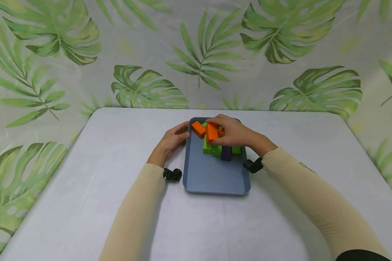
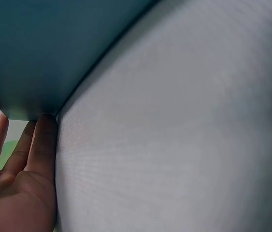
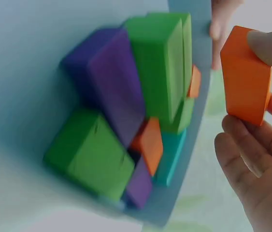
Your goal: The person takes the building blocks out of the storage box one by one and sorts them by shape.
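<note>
My right hand point(image 1: 232, 131) pinches an orange block point(image 1: 211, 133) between thumb and fingers, above the blocks in a blue-grey tray point(image 1: 215, 181). The right wrist view shows that orange block point(image 3: 246, 77) held clear of the others. At the tray's left side, my left hand point(image 1: 174, 139) rests against the outer wall. Its fingers point(image 2: 43, 145) are mostly straight and touch the wall in the left wrist view. Inside the tray lie green blocks point(image 3: 152, 63), a purple block point(image 3: 109, 82), a teal block point(image 3: 169, 157) and another orange block point(image 1: 198, 129).
The tray stands on a table with a white cloth point(image 1: 85, 188). Behind and at the sides hangs a leaf-patterned cloth point(image 1: 143, 47). The blocks are bunched in the tray's far half. A black rounded object point(image 1: 362, 255) shows at the bottom right edge.
</note>
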{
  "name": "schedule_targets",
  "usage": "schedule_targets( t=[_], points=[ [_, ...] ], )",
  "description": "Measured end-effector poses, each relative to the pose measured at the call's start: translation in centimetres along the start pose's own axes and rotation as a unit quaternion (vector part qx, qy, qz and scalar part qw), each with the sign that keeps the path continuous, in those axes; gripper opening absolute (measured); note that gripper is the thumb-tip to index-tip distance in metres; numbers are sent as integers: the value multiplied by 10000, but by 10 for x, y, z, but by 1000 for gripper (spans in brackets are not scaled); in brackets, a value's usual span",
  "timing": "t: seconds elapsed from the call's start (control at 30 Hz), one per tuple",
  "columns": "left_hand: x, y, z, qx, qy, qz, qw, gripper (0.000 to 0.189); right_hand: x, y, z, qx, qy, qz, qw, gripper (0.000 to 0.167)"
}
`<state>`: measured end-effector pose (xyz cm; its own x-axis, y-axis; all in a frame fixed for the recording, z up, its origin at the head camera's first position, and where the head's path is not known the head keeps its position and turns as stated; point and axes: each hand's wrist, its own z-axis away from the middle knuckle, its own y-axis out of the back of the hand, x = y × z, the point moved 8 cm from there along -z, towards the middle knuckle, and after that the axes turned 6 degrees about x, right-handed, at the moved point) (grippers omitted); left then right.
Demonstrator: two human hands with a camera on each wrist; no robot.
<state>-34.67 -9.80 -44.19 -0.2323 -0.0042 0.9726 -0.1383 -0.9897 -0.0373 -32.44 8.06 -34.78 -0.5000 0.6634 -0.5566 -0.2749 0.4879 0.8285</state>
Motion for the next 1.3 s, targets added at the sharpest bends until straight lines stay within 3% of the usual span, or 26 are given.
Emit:
schedule_targets(
  t=[0.47, 0.8, 1.0, 1.3],
  points=[
    [-1, 4, 0, 107, 52, -40, 9999, 55, 40, 52, 56, 535, -203, 258, 9980, 70],
    [-3, 0, 0, 85, 82, -2, 9999, 55, 70, 64, 99, 544, -503, 584, 9955, 70],
    [-2, 1, -1, 92, 54, 17, 9999, 55, 87, 69, 112, 608, -712, 590, 9939, 71],
    [-2, 1, -1, 76, 27, -24, 10000, 55, 106, 65, 115, 647, -813, 597, 9928, 71]
  ],
)
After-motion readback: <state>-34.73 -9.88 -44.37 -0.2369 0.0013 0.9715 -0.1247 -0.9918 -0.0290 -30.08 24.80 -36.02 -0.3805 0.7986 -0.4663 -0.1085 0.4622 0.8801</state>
